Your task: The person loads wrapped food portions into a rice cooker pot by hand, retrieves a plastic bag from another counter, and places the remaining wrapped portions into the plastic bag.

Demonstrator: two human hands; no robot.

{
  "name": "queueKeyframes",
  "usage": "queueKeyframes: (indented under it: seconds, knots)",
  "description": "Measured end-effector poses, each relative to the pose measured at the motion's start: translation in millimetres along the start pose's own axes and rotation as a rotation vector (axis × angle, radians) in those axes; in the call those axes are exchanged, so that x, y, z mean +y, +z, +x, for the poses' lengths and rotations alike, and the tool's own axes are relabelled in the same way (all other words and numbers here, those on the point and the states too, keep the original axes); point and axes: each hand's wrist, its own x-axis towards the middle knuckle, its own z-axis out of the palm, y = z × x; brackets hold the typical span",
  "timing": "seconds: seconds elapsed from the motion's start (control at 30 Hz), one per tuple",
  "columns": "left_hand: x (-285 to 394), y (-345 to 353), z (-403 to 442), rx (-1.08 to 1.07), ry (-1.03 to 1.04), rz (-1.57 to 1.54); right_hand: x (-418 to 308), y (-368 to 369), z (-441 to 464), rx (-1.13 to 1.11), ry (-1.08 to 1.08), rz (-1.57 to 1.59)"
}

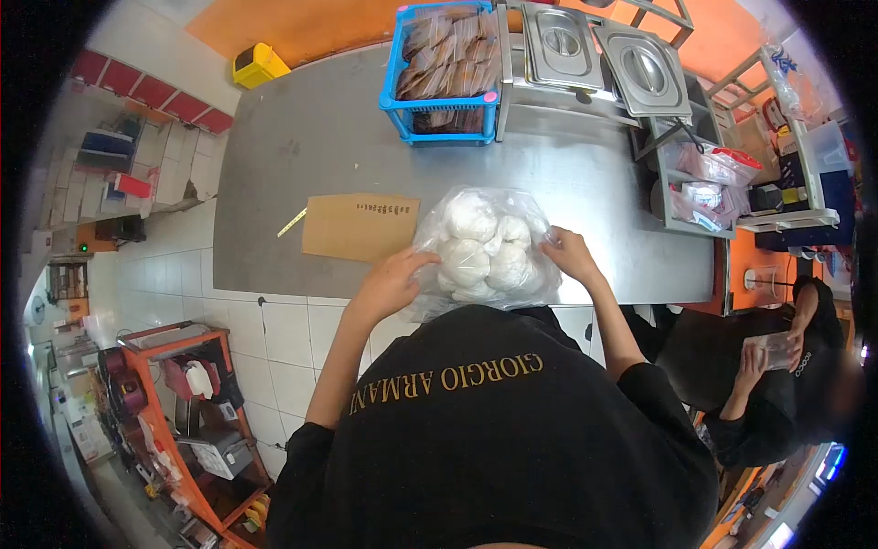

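A clear plastic bag [489, 247] filled with several round white dough balls lies at the near edge of the metal table. My left hand [391, 285] grips the bag's left side, its fingers closed on the plastic. At the bag's right side, my right hand [571, 253] pinches the plastic between thumb and fingers. Just left of the bag rests a flat piece of brown cardboard [352, 229] with dark printed characters. What the white balls are made of cannot be told for certain through the plastic.
On the steel table [265, 183] stand a blue plastic basket [444, 114] of brown packets and lidded metal pans [560, 41]. A yellow strip [292, 222] lies by the cardboard. A grey shelf [672, 188] holds bags. At right, a co-worker's hands [752, 366] hold a clear container [770, 351].
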Motion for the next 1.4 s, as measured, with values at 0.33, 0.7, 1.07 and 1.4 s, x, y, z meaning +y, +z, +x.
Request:
queueKeyframes:
  seconds: [0.33,0.7,1.07,1.4]
  knots:
    - [13,-4,-9,0.105,-0.049,-0.012,-107,-38,-33,0.115,-0.285,-0.044]
    - [14,0,-14,0.142,-0.043,-0.080,-87,70,31,0.088,-0.577,0.510]
    - [-22,-7,-21,0.232,-0.200,-0.137,-115,-10,16,-0.217,-0.171,0.716]
    - [-3,4,5,0.300,-0.080,-0.106,-111,101,47,-0.413,-0.756,-0.239]
